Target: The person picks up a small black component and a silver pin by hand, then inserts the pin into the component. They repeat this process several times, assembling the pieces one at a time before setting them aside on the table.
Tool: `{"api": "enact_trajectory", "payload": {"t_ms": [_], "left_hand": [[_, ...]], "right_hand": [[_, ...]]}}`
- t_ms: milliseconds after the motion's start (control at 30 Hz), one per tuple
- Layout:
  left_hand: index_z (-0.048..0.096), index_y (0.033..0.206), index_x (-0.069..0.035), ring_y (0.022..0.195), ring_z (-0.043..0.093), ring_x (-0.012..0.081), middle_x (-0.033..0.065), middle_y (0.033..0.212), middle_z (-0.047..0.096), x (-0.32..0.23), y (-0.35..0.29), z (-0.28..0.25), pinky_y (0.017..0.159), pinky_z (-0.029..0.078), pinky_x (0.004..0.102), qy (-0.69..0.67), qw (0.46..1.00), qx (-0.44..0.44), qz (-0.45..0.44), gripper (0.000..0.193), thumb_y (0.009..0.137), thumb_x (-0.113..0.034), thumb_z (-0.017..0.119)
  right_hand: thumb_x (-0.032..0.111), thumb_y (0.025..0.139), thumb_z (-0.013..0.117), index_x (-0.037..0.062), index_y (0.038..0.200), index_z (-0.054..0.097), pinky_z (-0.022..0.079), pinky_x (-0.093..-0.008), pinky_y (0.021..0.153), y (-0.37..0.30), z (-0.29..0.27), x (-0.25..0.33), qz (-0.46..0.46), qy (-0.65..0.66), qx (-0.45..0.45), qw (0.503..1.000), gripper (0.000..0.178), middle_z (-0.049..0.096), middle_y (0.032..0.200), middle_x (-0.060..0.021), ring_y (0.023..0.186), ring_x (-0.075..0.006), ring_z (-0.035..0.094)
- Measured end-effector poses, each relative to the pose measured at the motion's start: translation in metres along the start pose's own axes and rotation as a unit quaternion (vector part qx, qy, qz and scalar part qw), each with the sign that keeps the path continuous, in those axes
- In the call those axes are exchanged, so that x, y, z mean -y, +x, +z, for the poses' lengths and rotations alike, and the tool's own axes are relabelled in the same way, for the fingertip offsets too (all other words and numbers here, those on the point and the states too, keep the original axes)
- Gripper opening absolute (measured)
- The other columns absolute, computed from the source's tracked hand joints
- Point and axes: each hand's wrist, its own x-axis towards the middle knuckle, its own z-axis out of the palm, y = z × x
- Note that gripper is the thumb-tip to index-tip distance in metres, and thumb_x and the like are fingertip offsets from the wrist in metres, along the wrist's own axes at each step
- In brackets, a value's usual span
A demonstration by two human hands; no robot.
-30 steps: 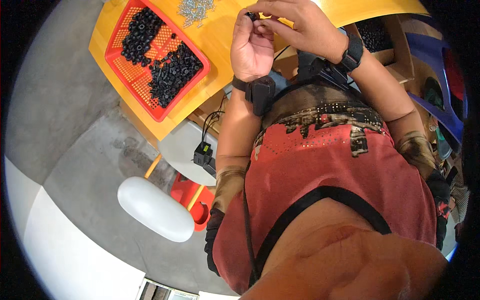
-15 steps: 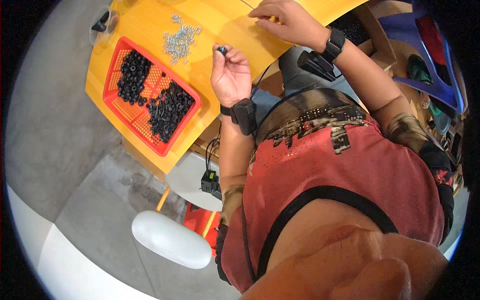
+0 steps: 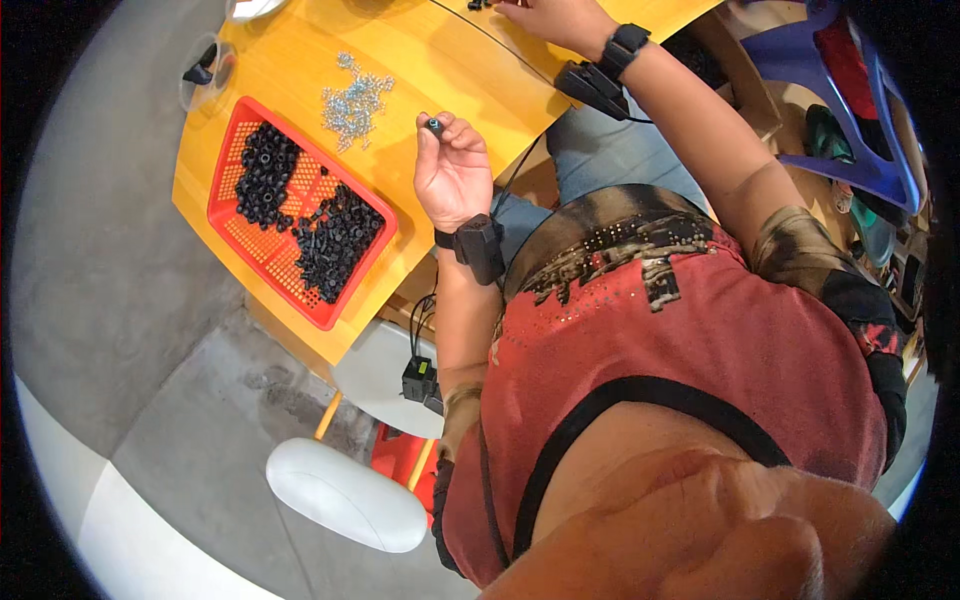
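My left hand [image 3: 453, 170] is closed, palm up, above the yellow table. Between its thumb and fingers it pinches a small black cylindrical part [image 3: 434, 126] with a bluish metallic centre at its end. My right hand [image 3: 562, 22] reaches to the far edge of the view, where its fingertips are mostly cut off. Beside those fingertips lie a few small black parts [image 3: 477, 5]. Left of my left hand is a scattered heap of small silvery screws [image 3: 356, 104]. Nearer, a red perforated basket [image 3: 275, 279] holds two piles of black parts, one of round ring-like pieces [image 3: 266, 165].
A clear plastic cup [image 3: 208, 75] with something black inside stands at the table's left corner. A seam runs across the yellow table [image 3: 425, 60]. A blue plastic chair [image 3: 880, 120] is at the right. Below left is a white rounded seat [image 3: 345, 497].
My right hand has moved farther away and slightly left, to the small black parts at the top edge. My left hand still pinches the black part, now lower in view.
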Motion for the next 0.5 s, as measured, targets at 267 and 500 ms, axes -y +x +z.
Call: {"api": "enact_trajectory", "payload": {"t_ms": [267, 500], "left_hand": [[0.069, 0.11, -0.003, 0.087, 0.055, 0.0166, 0.0078, 0.101, 0.06, 0.0, 0.001, 0.0, 0.078, 0.051, 0.0277, -0.014, 1.0, -0.001, -0.001, 0.012, 0.098, -0.008, 0.067], [0.069, 0.11, -0.003, 0.087, 0.055, 0.0173, 0.0077, 0.101, 0.06, 0.0, 0.0, -0.002, 0.079, 0.051, 0.0283, -0.019, 1.0, -0.003, 0.003, 0.013, 0.099, -0.008, 0.067]], "right_hand": [[0.012, 0.088, 0.065, -0.0021, 0.094, 0.071, 0.054, -0.0486, 0.075, 0.007, 0.015, 0.002, -0.016, -0.053, -0.033, 0.998, 0.016, 0.069, 0.094, -0.0242, 0.087, -0.0423, 0.067], [0.01, 0.089, 0.064, -0.003, 0.089, 0.066, 0.053, -0.0501, 0.074, 0.006, 0.019, 0.005, -0.03, -0.046, -0.042, 0.998, 0.013, 0.068, 0.093, -0.0243, 0.086, -0.0431, 0.065]]}}
